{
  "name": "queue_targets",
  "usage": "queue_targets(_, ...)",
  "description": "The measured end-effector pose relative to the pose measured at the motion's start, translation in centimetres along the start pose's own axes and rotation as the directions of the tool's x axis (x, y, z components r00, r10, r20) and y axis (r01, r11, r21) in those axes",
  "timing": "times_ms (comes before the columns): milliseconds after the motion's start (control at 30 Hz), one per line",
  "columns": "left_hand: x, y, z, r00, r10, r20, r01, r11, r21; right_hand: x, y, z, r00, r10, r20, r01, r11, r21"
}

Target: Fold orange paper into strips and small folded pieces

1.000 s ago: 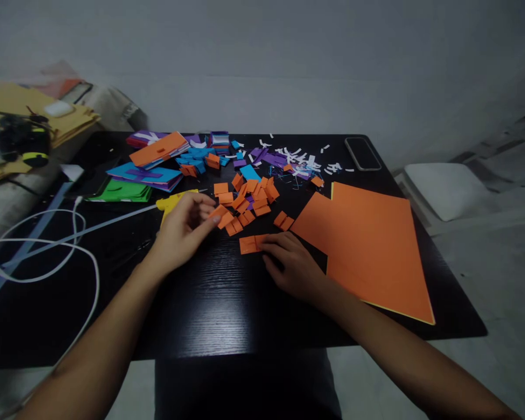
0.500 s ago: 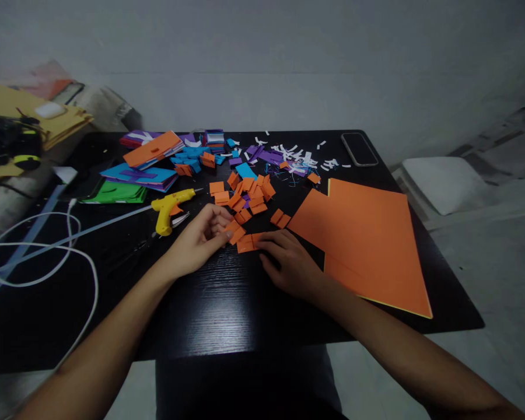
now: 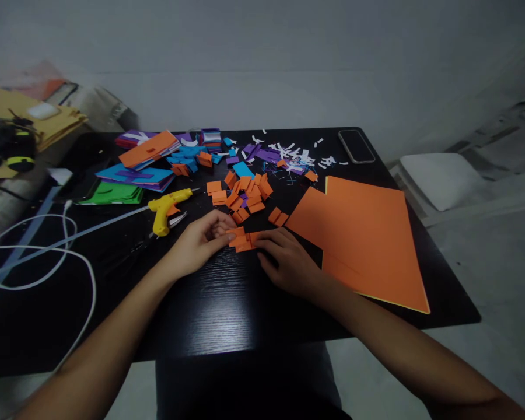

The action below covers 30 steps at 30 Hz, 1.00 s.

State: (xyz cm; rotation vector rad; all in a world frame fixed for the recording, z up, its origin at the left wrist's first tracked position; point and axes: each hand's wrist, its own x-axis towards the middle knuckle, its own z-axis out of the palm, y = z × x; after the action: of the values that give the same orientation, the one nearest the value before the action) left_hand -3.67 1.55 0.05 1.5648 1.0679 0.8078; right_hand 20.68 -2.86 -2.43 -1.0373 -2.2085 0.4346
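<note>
My left hand (image 3: 203,240) pinches a small folded orange paper piece (image 3: 237,235) between thumb and fingers, low over the black table. Its edge overlaps a second orange paper piece (image 3: 246,244) lying in front of me. The fingertips of my right hand (image 3: 286,258) press on the right end of that second piece; the right thumb is tucked under the palm. Just behind my hands lies a loose pile of folded orange pieces (image 3: 246,188), and one more folded piece (image 3: 278,217) sits apart, beyond my right fingers.
Large orange paper sheets (image 3: 367,239) lie at right, below a phone (image 3: 356,146). A yellow glue gun (image 3: 164,211) rests left of my left hand, near pliers and a white cable (image 3: 94,280). Coloured paper stacks (image 3: 135,175) and white scraps (image 3: 304,158) spread along the back.
My left hand has turned its orange piece flatter and brought it over the left part of the second piece. My right hand stays in place. The view has shifted slightly.
</note>
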Motion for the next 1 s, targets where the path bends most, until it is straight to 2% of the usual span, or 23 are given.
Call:
queue_targets(200, 0.0, 0.3, 0.0, 1.000, -0.007, 0.012, 0.006, 0.997, 0.080, 0.0, 0.0, 0.0, 1.000, -0.002, 0.000, 0.002, 1.000, 0.001)
queue_targets(567, 0.2, 0.3, 0.4, 0.999, -0.032, -0.015, 0.032, 0.998, -0.047, 0.0, 0.0, 0.0, 1.000, 0.022, 0.015, -0.022, 1.000, 0.015)
queue_targets(1000, -0.4, 1.2, -0.3, 0.996, -0.031, 0.085, 0.033, 0.999, -0.017, 0.0, 0.0, 0.0, 1.000, 0.023, 0.017, -0.023, 1.000, 0.003)
